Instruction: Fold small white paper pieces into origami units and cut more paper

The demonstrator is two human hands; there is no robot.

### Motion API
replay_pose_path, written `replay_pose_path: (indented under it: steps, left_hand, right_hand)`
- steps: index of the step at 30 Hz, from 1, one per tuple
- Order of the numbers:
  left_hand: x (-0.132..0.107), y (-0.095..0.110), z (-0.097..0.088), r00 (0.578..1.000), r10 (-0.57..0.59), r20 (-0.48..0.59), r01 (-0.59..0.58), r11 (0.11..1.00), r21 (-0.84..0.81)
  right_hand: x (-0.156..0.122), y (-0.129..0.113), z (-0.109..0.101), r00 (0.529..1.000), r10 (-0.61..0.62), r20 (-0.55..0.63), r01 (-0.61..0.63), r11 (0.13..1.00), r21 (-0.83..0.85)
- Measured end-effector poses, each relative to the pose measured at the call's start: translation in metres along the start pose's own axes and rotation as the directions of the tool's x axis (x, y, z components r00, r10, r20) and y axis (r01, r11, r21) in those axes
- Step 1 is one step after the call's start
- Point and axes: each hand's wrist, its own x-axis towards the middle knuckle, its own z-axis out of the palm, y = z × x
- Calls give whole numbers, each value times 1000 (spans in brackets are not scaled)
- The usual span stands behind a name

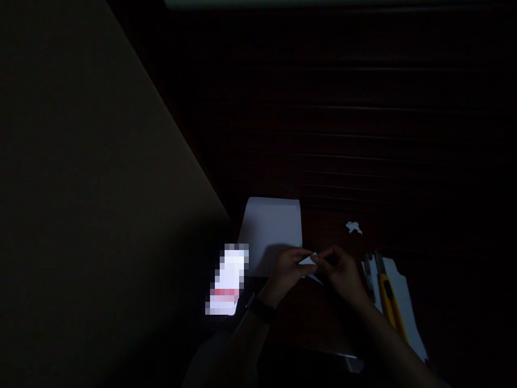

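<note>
A small folded piece of white paper [307, 261] is held between my two hands over the dark table. My left hand [286, 269], with a dark band on its wrist, pinches the paper's left side between thumb and fingers. At the paper's right corner, the thumb and fingertips of my right hand [339, 269] close on it. A pointed flap of the paper hangs below the fingers. Behind my left hand lies a large white sheet [271, 223], partly covered by that hand and its shadow.
A lit screen, blurred out [228, 280], glows left of my left wrist. On the right, a yellow box cutter [390, 296] rests on white paper [406, 302] beside a dark metallic tool [369, 272]. A small folded paper piece [354, 227] lies farther back. A pale wall [100, 161] rises at left.
</note>
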Motion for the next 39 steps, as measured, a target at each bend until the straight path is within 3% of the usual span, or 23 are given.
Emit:
replay_pose_path:
  steps: [8,15,19,23,29,39]
  left_hand:
    - [0,-1,1,999,-22,-37,21,999,-30]
    - [0,-5,-3,1000,30,8,-31,997,71]
    - [-4,4,-3,997,-24,79,19,997,70]
    - [-7,11,-3,998,-52,24,49,993,108]
    - [-4,-2,-2,982,-134,131,125,990,72]
    - [-3,-7,-4,980,-78,184,62,994,90]
  right_hand:
    - [1,-6,0,998,19,62,-26,992,121]
    - [3,-1,-5,985,119,125,-142,972,189]
    - [5,3,-8,976,155,155,-191,948,256]
    - [6,5,-9,961,171,218,-238,912,334]
    - [5,4,-8,945,179,273,-256,925,281]
    - [7,-2,-12,917,188,353,-295,913,282]
